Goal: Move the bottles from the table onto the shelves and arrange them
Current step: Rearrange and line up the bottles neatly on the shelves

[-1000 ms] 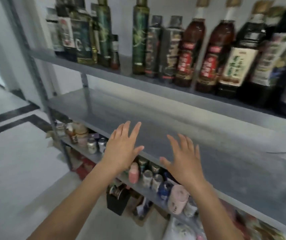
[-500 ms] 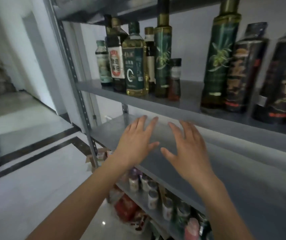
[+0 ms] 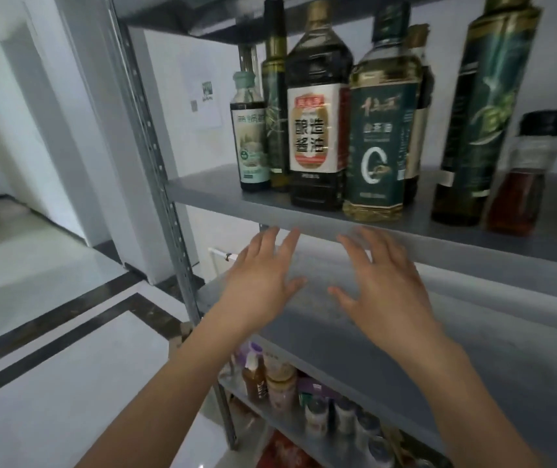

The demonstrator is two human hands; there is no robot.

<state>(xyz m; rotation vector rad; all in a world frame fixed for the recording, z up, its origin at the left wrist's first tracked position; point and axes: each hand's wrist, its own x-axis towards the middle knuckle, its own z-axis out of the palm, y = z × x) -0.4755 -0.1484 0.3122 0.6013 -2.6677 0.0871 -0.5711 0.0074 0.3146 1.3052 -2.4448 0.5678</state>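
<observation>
Two hands [image 3: 260, 282] [image 3: 388, 292] nearer seven shelved bottles [image 3: 249, 136] [image 3: 275, 96] [image 3: 317, 130] [image 3: 380, 146] [image 3: 420, 106] [image 3: 483, 113] [image 3: 520, 184]

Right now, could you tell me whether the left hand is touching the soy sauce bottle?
Apart. The head view shows the shelf's front edge between the soy sauce bottle above and the fingertips of the open left hand.

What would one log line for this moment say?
left hand: open, empty | right hand: open, empty | both: raised in front of middle shelf | upper shelf: bottles standing upright

L hand [image 3: 263, 282], R hand [image 3: 383, 288] higher, nearer top shelf [image 3: 209, 190]
</observation>
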